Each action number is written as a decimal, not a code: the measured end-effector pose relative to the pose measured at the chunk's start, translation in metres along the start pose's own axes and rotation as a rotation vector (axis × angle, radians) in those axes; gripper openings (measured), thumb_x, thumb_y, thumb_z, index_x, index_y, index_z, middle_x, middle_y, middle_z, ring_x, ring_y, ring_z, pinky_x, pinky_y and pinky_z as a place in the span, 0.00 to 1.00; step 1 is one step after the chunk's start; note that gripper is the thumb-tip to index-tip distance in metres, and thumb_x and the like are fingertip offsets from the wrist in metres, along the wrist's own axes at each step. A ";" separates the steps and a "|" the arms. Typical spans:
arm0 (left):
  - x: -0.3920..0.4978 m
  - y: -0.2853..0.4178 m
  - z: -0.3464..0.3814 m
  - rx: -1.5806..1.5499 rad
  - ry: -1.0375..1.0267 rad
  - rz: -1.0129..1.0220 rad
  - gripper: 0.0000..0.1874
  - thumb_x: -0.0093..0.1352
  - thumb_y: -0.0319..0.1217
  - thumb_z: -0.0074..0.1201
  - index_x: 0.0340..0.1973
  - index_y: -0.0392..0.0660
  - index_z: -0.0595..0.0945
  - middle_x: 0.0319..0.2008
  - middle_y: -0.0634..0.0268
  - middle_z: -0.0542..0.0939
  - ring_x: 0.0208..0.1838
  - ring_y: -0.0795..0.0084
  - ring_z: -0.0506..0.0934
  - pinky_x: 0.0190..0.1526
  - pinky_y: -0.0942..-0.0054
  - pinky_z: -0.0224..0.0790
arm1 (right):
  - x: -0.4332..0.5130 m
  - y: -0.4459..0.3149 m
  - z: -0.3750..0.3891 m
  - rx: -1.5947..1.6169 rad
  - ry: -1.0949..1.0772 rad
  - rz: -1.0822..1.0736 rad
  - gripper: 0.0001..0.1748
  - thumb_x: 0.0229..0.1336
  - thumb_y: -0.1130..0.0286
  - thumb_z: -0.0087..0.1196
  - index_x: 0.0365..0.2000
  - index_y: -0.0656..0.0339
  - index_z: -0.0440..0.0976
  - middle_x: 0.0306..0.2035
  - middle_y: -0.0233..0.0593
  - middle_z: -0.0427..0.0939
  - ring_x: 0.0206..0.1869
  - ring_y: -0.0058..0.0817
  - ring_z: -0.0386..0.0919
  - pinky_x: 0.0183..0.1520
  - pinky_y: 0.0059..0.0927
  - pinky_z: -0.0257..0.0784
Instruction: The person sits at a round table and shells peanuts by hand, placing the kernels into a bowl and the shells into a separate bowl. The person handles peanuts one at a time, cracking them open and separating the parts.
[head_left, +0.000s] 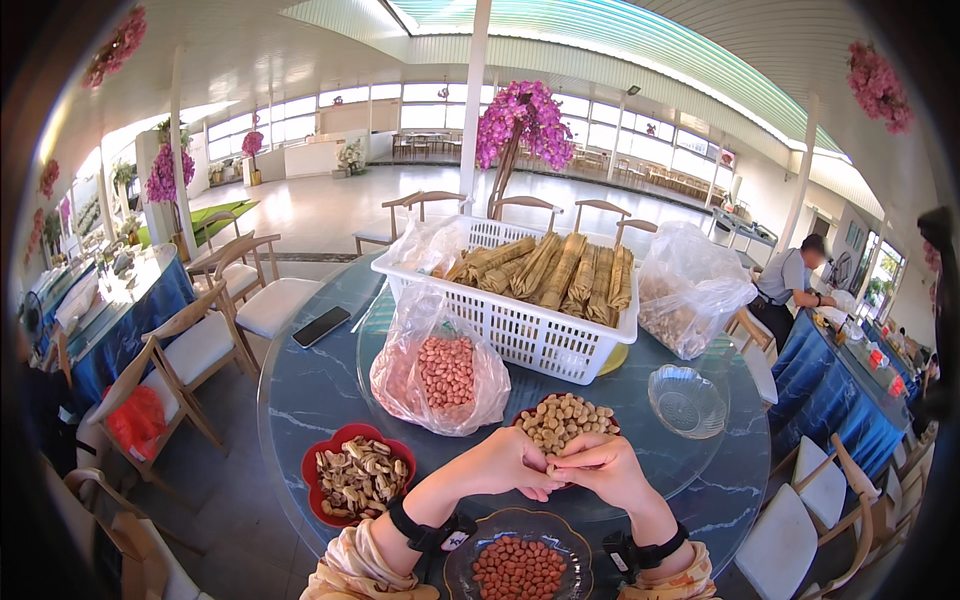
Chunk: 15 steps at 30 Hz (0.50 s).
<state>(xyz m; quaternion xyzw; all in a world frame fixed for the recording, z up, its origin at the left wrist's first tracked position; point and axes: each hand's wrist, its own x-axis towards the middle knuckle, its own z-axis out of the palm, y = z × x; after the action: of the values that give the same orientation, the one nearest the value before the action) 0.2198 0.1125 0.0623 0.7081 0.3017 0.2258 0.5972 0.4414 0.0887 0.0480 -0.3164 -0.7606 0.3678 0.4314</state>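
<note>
My left hand (517, 459) and my right hand (600, 459) meet over the near edge of a red bowl heaped with unshelled peanuts (568, 420). Between their fingertips is a small pale peanut (553, 470), mostly hidden. Below my wrists, a clear gold-rimmed glass plate (459, 564) bears shelled red-skinned peanuts (519, 568). Left of my left forearm, a red flower-shaped bowl (309, 480) contains empty peanut shells (360, 476). A translucent plastic bag of pinkish peanut kernels (448, 373) stands open beyond my left hand.
A white plastic basket (510, 322) carries bundles of dried leaves (559, 274). Beside it sits a knotted bag of peanuts (686, 296). A clear glass dish (688, 401) and a smartphone (322, 327) lie on the round table (300, 390). A person (791, 285) sits at another table, far right.
</note>
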 end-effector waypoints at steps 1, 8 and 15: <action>0.000 0.000 0.000 -0.026 -0.005 -0.031 0.12 0.69 0.31 0.65 0.37 0.31 0.88 0.29 0.57 0.87 0.33 0.73 0.87 0.37 0.78 0.82 | 0.001 0.000 -0.001 -0.003 0.002 0.007 0.11 0.51 0.79 0.70 0.37 0.63 0.87 0.34 0.36 0.85 0.36 0.22 0.81 0.39 0.22 0.76; -0.002 0.002 -0.005 0.035 -0.040 0.000 0.10 0.70 0.29 0.64 0.40 0.33 0.88 0.32 0.59 0.88 0.36 0.74 0.87 0.41 0.79 0.81 | 0.001 0.002 -0.002 -0.002 -0.030 0.028 0.10 0.55 0.79 0.68 0.39 0.64 0.86 0.37 0.36 0.84 0.37 0.23 0.82 0.41 0.22 0.78; -0.002 0.003 -0.006 0.078 0.004 0.014 0.11 0.69 0.32 0.65 0.38 0.34 0.88 0.30 0.59 0.88 0.34 0.74 0.86 0.38 0.78 0.79 | 0.002 -0.002 0.003 -0.001 0.038 0.098 0.09 0.55 0.79 0.68 0.39 0.66 0.86 0.36 0.37 0.84 0.36 0.24 0.83 0.39 0.22 0.78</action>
<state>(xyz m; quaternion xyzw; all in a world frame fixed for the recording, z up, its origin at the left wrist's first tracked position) 0.2147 0.1144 0.0668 0.7324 0.3067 0.2193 0.5669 0.4374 0.0888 0.0493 -0.3604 -0.7360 0.3820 0.4272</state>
